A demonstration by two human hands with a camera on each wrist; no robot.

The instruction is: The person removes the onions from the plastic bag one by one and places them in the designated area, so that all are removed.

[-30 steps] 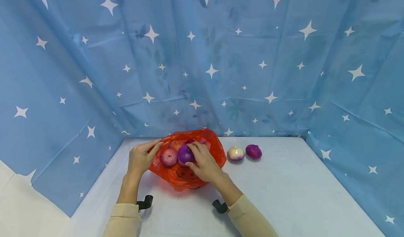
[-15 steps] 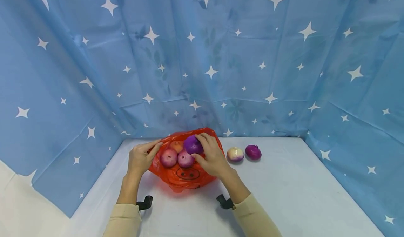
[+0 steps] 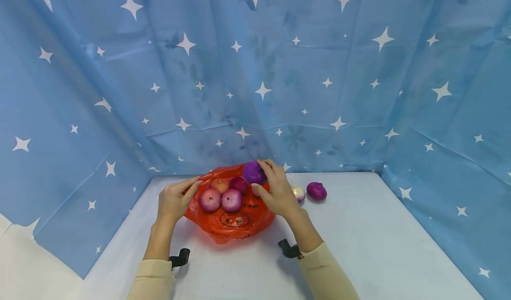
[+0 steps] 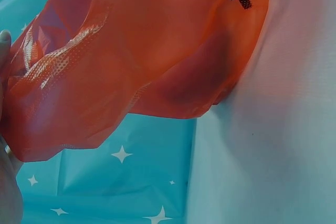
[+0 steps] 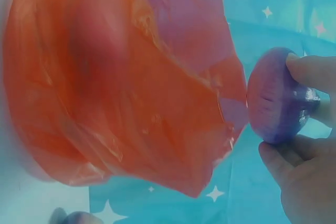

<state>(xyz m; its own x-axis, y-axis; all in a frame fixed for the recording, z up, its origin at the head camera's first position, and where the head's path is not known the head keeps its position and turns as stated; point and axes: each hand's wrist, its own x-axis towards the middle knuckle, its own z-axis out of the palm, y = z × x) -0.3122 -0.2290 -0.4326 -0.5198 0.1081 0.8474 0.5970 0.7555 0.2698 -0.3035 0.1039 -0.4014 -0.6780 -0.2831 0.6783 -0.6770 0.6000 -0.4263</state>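
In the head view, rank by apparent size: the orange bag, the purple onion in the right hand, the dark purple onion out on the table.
1. Orange bag, clearly largest.
2. Held onion and table onion look alike; no ranking.

4 onions (image 3: 221, 198) in bag (image 3: 233, 222); 2 onions (image 3: 316, 191) on table (image 3: 379, 246) right.

Orange plastic bag (image 4: 152, 51) fills frame, on white table (image 4: 278, 145); left hand (image 4: 6, 145) fingers grip its edge; star-print blue cloth (image 4: 121, 177) behind.
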